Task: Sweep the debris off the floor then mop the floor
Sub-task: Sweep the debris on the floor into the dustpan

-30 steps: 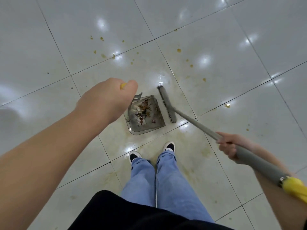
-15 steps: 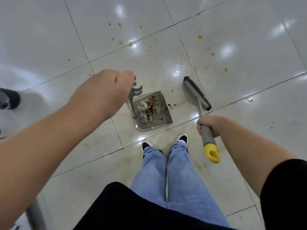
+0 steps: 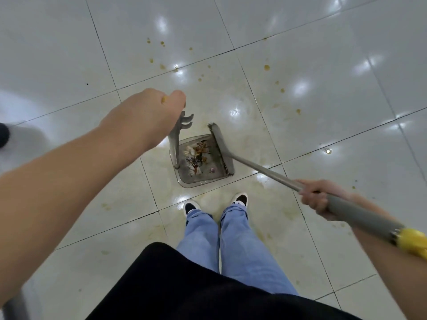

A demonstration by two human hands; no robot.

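Observation:
A clear grey dustpan (image 3: 184,175) stands on the white tiled floor just ahead of my shoes, with brown and white debris (image 3: 197,153) piled inside. My left hand (image 3: 143,118) grips the top of its upright grey handle (image 3: 173,146). A grey broom head (image 3: 220,148) lies along the pan's right edge. The broom's long grey handle (image 3: 265,170) runs down to the right, and my right hand (image 3: 316,198) grips it above the yellow end cap (image 3: 413,241).
Brown drops and spots (image 3: 266,67) dot the tiles beyond the dustpan, and yellowish smears (image 3: 251,112) stain the floor around it and near my shoes (image 3: 240,199). A dark shape (image 3: 3,135) shows at the left edge.
The broom head has swung from the floor right of the dustpan onto the pan's right edge. My right hand slid down the handle and moved out to the right.

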